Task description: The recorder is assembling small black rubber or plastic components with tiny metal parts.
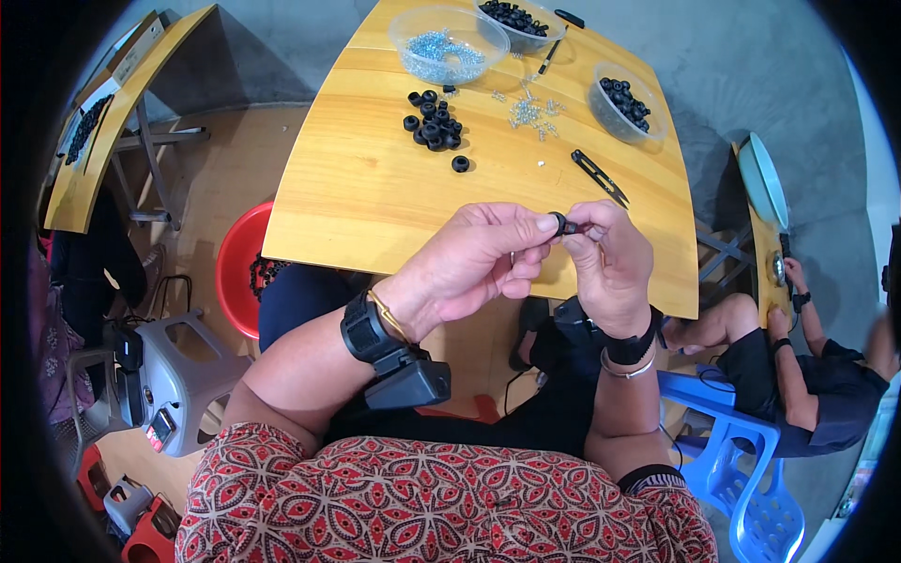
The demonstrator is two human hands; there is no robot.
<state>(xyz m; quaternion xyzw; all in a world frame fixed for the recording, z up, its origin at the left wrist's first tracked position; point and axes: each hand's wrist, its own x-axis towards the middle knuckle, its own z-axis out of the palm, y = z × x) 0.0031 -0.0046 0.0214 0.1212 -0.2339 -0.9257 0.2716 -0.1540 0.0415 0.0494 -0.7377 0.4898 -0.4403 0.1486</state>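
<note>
Close together above the near edge of the table, my left hand (483,258) and my right hand (612,272) pinch a small black round part (561,224) between thumbs and fingertips. My right fingertips sit on its right side, where a narrower dark piece shows; how the pieces join is hidden. Beyond my hands lies a pile of black round parts (437,129), with a single one (460,164) nearer to me. Small shiny metal pieces (531,114) are scattered to its right. Black thread snips (599,176) lie beyond my right hand.
Clear plastic bowls stand at the back: one with shiny bluish pieces (441,56), one with small black pieces (514,17), one with black round parts (627,103). A red basin (242,281) is below the table's left edge. A co-worker (798,375) sits at right near a blue chair (741,469).
</note>
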